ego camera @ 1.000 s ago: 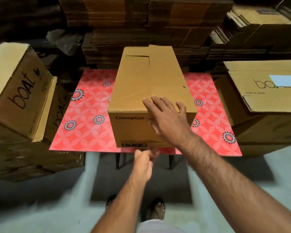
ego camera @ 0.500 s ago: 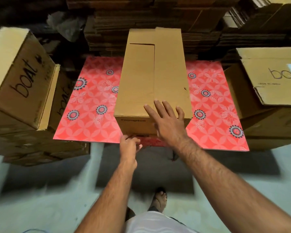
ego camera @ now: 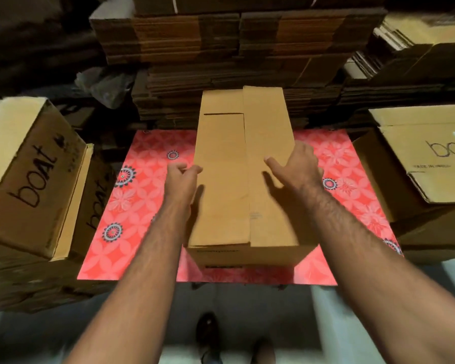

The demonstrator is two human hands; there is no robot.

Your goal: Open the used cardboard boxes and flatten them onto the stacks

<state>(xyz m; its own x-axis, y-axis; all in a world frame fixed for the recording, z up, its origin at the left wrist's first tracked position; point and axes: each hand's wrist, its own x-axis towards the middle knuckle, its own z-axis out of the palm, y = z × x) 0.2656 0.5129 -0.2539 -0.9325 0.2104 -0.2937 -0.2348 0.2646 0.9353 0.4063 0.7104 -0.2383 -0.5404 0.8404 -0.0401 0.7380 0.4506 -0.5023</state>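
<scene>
Between left hand (ego camera: 180, 179) and right hand (ego camera: 297, 166) stands the box (ego camera: 237, 179).

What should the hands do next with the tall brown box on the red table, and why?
Probably slip the fingers under the top flap and lift it. The box stands on the red table with its flaps lying shut, one overlapping the other along the middle. The left hand pinches at the left top edge, and the right hand rests spread at the right edge, so both seem set to open it.
</scene>
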